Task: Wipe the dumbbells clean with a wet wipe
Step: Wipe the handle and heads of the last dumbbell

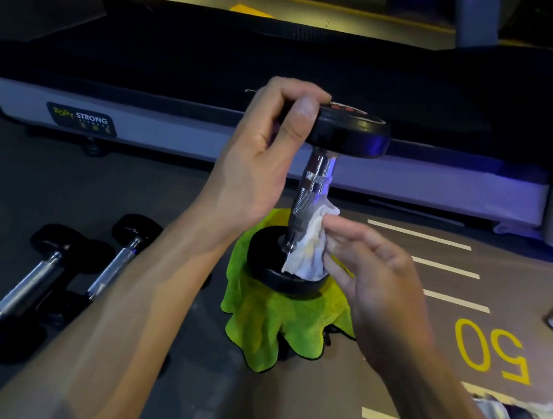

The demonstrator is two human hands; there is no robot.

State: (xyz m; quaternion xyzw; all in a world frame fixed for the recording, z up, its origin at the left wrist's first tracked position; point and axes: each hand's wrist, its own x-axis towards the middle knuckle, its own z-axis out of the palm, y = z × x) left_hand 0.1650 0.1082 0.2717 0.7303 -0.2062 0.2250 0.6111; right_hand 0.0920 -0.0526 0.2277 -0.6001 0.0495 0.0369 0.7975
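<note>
I see my left hand [268, 146] curled over the rim of the upper head of a dumbbell [318, 197] standing upright on a lime-green microfibre cloth [275, 326] spread on the gym floor [179, 387]. My right hand [377, 282] pinches a crumpled white wet wipe [308, 251] between thumb and fingertips, pressing it against the lower chrome handle, just above the bottom head. Two more dumbbells [55, 266] lie near the floor's left edge, a treadmill [174, 128] behind.
</note>
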